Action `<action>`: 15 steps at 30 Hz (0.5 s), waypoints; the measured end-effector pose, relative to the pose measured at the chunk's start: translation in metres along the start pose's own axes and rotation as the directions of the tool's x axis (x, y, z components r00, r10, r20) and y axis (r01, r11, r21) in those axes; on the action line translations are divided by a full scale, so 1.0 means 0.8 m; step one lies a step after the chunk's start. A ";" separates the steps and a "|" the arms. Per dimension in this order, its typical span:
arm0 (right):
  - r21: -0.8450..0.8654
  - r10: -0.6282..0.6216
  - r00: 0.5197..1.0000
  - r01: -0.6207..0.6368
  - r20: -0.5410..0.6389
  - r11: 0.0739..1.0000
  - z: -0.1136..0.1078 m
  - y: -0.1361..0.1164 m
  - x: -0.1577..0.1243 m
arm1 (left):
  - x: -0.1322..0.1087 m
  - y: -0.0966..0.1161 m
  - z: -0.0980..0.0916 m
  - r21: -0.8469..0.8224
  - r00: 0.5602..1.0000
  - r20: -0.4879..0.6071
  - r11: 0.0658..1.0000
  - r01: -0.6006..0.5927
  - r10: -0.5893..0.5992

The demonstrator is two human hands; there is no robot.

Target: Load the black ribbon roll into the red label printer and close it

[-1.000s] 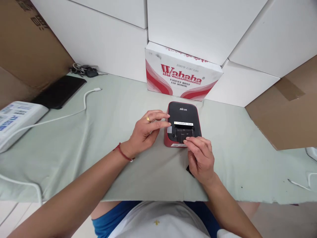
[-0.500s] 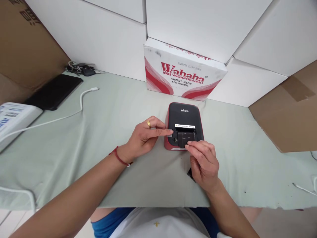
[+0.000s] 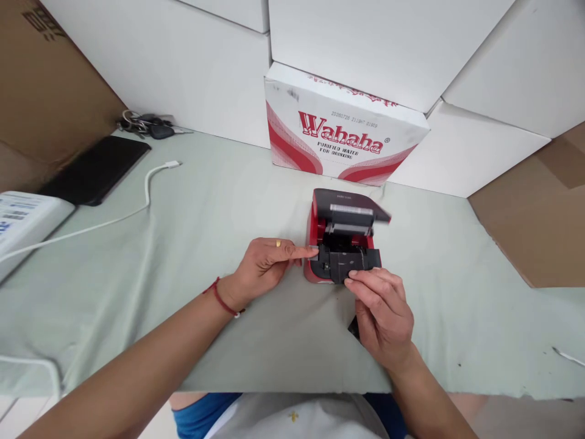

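Observation:
A small red and black label printer (image 3: 312, 268) stands on the cloth in front of me. Its dark lid (image 3: 336, 206) is raised and slightly blurred, showing the inside. The index finger of my left hand (image 3: 269, 262) stretches out and touches a grey latch (image 3: 314, 255) on the printer's left side; that hand grasps nothing. A black label strip (image 3: 340, 268) comes out over the printer's front. My right hand (image 3: 386, 308) pinches the strip's loose end between thumb and fingers. Part of a dark piece (image 3: 353, 328) shows under my right hand, mostly hidden.
Behind the printer stands a white and red water carton (image 3: 347, 140) against white boxes (image 3: 388, 49). To the left lie keys (image 3: 150, 126), a black phone-like slab (image 3: 98, 171), a white device (image 3: 34, 213) and a white cable (image 3: 148, 183). Cardboard boxes (image 3: 525, 231) flank the green cloth.
The printer's lid has swung up from closed to raised. My left finger stays at the latch, and my right hand still pinches the strip. The view has shifted slightly.

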State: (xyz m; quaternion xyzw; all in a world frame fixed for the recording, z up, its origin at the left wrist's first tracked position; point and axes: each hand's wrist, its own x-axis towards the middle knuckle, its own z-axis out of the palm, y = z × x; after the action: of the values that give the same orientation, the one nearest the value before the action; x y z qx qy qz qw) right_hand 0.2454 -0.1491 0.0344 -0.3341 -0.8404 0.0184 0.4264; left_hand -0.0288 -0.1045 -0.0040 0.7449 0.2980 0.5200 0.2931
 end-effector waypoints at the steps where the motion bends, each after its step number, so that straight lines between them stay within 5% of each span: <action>1: 0.009 -0.002 1.000 0.002 0.006 1.000 -0.002 -0.001 0.001 | -0.001 -0.001 0.000 0.008 1.000 -0.005 1.000 -0.002 0.002; 6: 0.074 0.128 0.989 -0.133 0.070 0.988 -0.031 0.003 0.019 | -0.003 -0.007 0.004 0.000 0.997 -0.033 0.998 -0.065 0.065; 11: -0.012 0.274 0.936 -0.278 0.220 0.961 -0.056 0.045 0.087 | -0.009 -0.010 0.014 -0.049 0.998 -0.052 0.998 -0.037 0.035; 13: -0.082 0.277 0.879 -0.267 0.387 0.960 -0.048 0.063 0.124 | -0.011 -0.010 0.018 -0.046 0.996 -0.066 0.997 -0.056 0.053; 15: -0.218 0.302 0.771 -0.214 0.560 0.952 -0.028 0.073 0.157 | -0.012 -0.010 0.020 -0.008 0.994 -0.072 0.996 -0.086 0.085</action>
State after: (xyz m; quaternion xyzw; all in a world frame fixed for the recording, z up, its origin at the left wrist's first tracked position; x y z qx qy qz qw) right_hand 0.2417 -0.0371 0.1183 -0.4535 -0.8758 0.1195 0.1144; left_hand -0.0175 -0.1086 -0.0202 0.7363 0.2731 0.5600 0.2639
